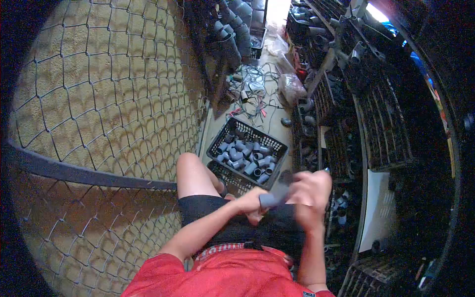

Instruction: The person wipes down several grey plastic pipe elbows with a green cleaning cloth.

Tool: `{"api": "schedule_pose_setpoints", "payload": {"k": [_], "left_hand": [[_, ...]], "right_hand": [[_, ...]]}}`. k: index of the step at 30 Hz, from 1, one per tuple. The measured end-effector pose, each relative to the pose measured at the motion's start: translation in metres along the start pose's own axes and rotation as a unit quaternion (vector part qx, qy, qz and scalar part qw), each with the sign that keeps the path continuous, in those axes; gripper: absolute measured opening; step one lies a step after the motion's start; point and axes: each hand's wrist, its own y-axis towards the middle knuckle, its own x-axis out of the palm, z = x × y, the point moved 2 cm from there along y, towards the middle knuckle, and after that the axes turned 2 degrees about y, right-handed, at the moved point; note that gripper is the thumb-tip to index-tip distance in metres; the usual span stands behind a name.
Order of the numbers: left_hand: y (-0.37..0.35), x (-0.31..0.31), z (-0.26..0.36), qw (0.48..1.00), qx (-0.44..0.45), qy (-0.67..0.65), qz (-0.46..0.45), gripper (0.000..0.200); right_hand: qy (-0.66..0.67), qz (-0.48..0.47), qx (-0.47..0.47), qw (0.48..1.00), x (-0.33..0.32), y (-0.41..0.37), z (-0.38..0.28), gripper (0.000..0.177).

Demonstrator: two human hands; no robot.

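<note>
Fingers of the left hand are clasping the grey pipe fitting over the lap, its long axis pointing sideways into the right hand, whose blurred grip I'm failing to read.

A chain-link fence lines the left, dark crate racks the right, wires litter the floor.

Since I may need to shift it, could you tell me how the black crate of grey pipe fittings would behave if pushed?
The black crate looks rigid, so it should slide rather than flex. The grey pipe fittings inside probably add weight and, being round, may roll.
</note>
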Motion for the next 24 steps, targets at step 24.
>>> {"api": "schedule_pose_setpoints", "payload": {"k": [24], "left_hand": [[0.070, -0.056, -0.111, 0.970, -0.094, 0.158, 0.162, 0.040]], "right_hand": [[-0.582, 0.207, 0.356, 0.701, -0.310, -0.204, 0.168, 0.046]]}}
